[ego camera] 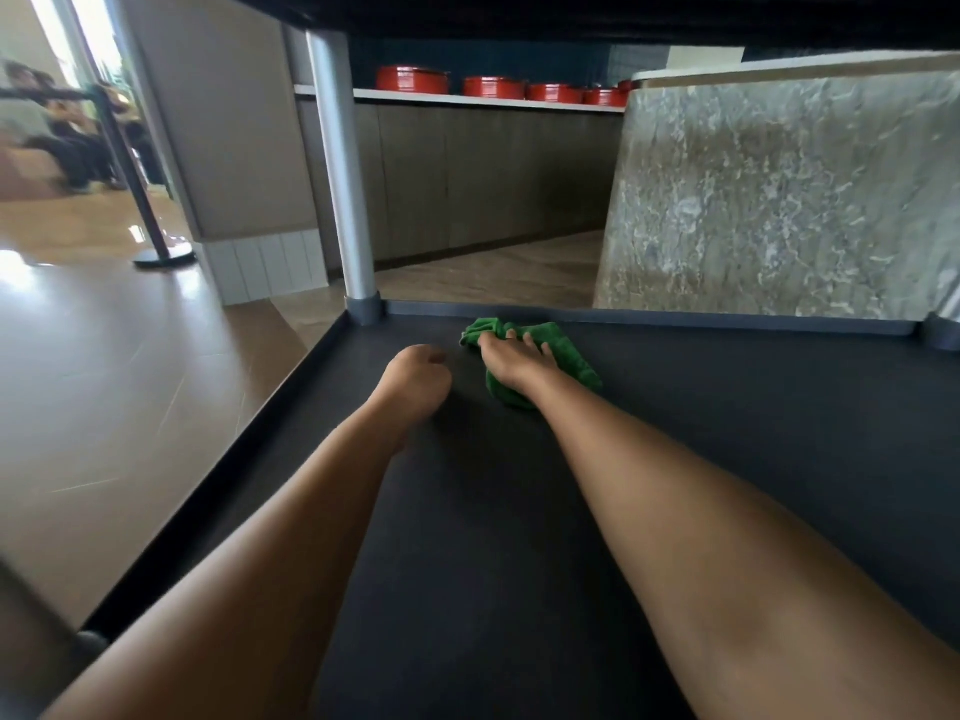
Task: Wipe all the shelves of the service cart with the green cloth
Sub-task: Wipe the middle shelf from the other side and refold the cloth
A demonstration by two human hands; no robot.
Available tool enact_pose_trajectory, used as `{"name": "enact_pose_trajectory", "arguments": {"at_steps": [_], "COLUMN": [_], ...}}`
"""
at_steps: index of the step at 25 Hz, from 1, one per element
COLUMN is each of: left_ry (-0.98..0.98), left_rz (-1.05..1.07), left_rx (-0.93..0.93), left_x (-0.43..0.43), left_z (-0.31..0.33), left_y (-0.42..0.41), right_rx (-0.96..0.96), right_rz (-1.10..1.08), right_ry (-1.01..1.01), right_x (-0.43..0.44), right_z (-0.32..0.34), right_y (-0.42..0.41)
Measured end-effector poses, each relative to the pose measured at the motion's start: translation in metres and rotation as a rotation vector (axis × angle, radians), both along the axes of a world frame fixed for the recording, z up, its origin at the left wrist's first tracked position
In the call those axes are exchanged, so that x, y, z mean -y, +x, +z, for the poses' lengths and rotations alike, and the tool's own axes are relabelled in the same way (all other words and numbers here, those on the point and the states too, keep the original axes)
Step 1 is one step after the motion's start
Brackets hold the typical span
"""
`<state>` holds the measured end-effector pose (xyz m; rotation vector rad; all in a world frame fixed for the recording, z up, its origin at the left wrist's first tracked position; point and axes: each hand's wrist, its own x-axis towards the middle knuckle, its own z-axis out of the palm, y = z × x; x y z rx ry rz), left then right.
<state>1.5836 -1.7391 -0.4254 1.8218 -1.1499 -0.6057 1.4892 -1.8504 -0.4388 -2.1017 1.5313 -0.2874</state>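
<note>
Glossy tan floor wide off the left side, veined stone counter looming behind on the right. Looked out low, apparently, from under an upper shelf and along the dark lower shelf. Grey post planted in the far left corner, socketed at the raised rim. Beyond it, red tins lined up on a white ledge; seated people, blurred, far left behind a stanchion.

Both forearms stretched long over the shelf. Right hand out near the far rim, laid on top of the cloth, fingers a little apart; pressed it down onto the surface. Thumb hidden, pinch or no pinch impossible to tell. Cloth green and bunched, poking out ahead of and behind the hand, close to the back edge, somewhat left of middle. Left hand just beside, curled into a fist, clamped on nothing, set down on the shelf like a prop.

Risks, judged from here: wadded cloth, so only a narrow stripe cleaned per pass and the corner by the post easily missed. Full stretch, so weak pressure and a possible slip off the cloth. Weight on that fist, so perhaps the shelf shifting underneath. Upper shelf close overhead, so a bumped head on the way up.
</note>
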Motion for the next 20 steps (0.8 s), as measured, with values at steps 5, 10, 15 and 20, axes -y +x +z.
{"name": "enact_pose_trajectory", "arguments": {"at_steps": [5, 10, 15, 20], "left_ry": [-0.009, -0.087, -0.099, -0.096], "left_rz": [0.037, 0.116, 0.225, 0.223], "left_rx": [-0.121, -0.287, -0.370, -0.374], "left_x": [-0.002, -0.012, -0.027, -0.051], "left_z": [-0.005, -0.007, 0.001, 0.002], "left_y": [0.012, 0.020, 0.033, 0.034], "right_rx": [-0.004, 0.058, 0.164, 0.231], "right_rz": [0.035, 0.111, 0.242, 0.271], "right_ry": [0.004, 0.039, 0.075, 0.162], "right_x": [-0.008, -0.026, -0.056, -0.082], "right_z": [0.002, 0.009, 0.016, 0.018], "right_y": [0.020, 0.038, 0.057, 0.076]}}
